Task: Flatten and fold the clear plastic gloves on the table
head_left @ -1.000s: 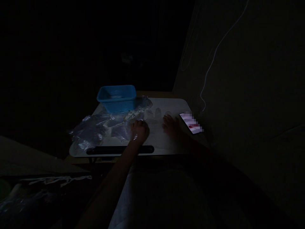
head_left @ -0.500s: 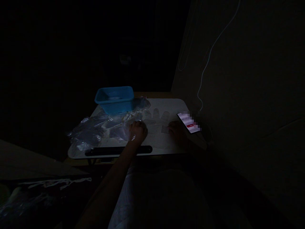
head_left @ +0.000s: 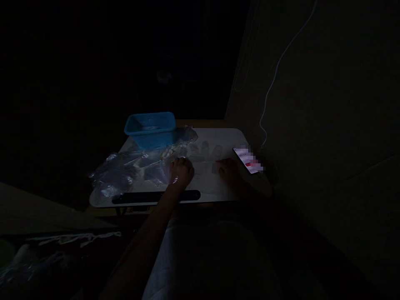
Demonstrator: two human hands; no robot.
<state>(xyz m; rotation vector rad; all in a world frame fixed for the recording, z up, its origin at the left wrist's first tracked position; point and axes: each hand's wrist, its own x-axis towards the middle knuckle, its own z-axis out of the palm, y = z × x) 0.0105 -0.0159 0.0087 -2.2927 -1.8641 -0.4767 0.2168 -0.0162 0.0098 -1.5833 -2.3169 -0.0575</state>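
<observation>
Curled fingers show on my left hand (head_left: pixel 182 171), which rests on the white tabletop (head_left: pixel 212 135) beside crumpled clear plastic (head_left: pixel 156 171); whatever it holds is hidden. To the right, my right hand (head_left: pixel 230 173) is low over the table, very dark. Its index finger and thumb look parted and reach toward a small grey patch (head_left: pixel 215 168). Faint rounded see-through shapes (head_left: pixel 204 149) lie on the tabletop between and beyond the hands. I cannot tell whether they are clear film or shadows.
A blue plastic basin (head_left: pixel 153 137) stands at the back left. A lit phone (head_left: pixel 248 160) lies at the right edge, near a white cable (head_left: pixel 274 77) along the wall. A black strip (head_left: pixel 134 197) runs along the table's front. The room is very dark.
My right hand has shifted slightly left and its index finger reaches farther over the grey patch. My left hand stays in place. The phone's screen content looks different.
</observation>
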